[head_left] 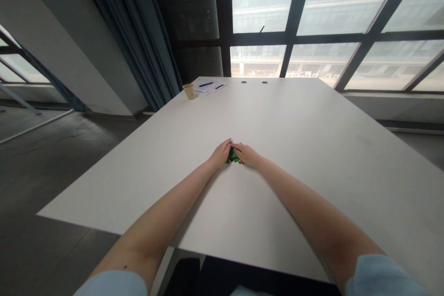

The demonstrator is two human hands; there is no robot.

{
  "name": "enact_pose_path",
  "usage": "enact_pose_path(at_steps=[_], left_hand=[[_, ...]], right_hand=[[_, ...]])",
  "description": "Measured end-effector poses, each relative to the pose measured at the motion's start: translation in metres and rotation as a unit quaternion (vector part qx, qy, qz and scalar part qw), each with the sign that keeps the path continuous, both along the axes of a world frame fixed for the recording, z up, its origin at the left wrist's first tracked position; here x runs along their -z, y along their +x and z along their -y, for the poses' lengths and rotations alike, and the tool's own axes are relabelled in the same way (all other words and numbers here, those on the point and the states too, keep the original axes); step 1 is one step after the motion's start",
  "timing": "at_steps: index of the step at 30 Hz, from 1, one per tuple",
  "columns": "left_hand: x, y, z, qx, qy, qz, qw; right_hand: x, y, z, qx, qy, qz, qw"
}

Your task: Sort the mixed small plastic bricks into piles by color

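Observation:
Both of my arms reach out over a large white table [294, 148]. My left hand [221, 153] and my right hand [247, 154] meet in the middle of it, fingers curled round a small green and black object [233, 157]. The object rests on the tabletop and shows only in the gap between the two hands. Most of it is hidden, so I cannot make out what it is.
A paper cup [189, 91] stands at the table's far left corner beside papers with a blue pen [206, 84]. Two round cable holes [254, 82] sit near the far edge. Dark curtains [138, 32] and tall windows lie behind; grey floor on the left.

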State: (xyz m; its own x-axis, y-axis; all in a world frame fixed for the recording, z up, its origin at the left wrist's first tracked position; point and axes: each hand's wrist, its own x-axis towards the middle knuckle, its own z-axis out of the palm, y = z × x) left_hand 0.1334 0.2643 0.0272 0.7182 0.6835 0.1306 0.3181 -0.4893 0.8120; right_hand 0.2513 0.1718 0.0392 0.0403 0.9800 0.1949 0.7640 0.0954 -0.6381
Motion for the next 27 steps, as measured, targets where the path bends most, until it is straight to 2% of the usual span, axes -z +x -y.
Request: enact_pose_path(at_steps=[2,4,6,9,11,13,16,21,27], left_hand=[[-0.003,-0.006,0.003,0.016,-0.016,0.031,0.999],[-0.008,-0.02,0.0,0.036,-0.001,0.015,0.999],[-0.013,-0.037,-0.004,0.065,0.062,-0.081,0.993],[-0.016,-0.057,-0.004,0.113,0.187,-0.226,0.949],[-0.015,-0.06,0.001,0.132,0.237,-0.262,0.926],[-0.014,-0.054,0.008,0.142,0.255,-0.263,0.919],[-0.012,-0.037,0.012,0.145,0.248,-0.235,0.928],[-0.009,-0.015,0.003,0.125,0.21,-0.18,0.953],[-0.005,-0.009,-0.001,0.048,0.137,-0.105,0.984]], right_hand=[[-0.004,0.003,0.012,-0.008,0.016,-0.023,1.0],[-0.006,0.009,0.026,-0.001,0.016,-0.014,1.0],[-0.006,0.013,0.038,-0.002,-0.013,0.035,0.999],[-0.002,0.012,0.05,0.001,-0.066,0.115,0.991],[0.003,0.006,0.05,0.022,-0.078,0.145,0.986],[0.006,-0.001,0.045,0.042,-0.074,0.162,0.983],[0.01,-0.01,0.029,0.059,-0.07,0.174,0.98],[0.011,-0.013,0.008,0.098,-0.054,0.149,0.982],[0.012,-0.004,0.004,0.144,0.009,0.003,0.989]])
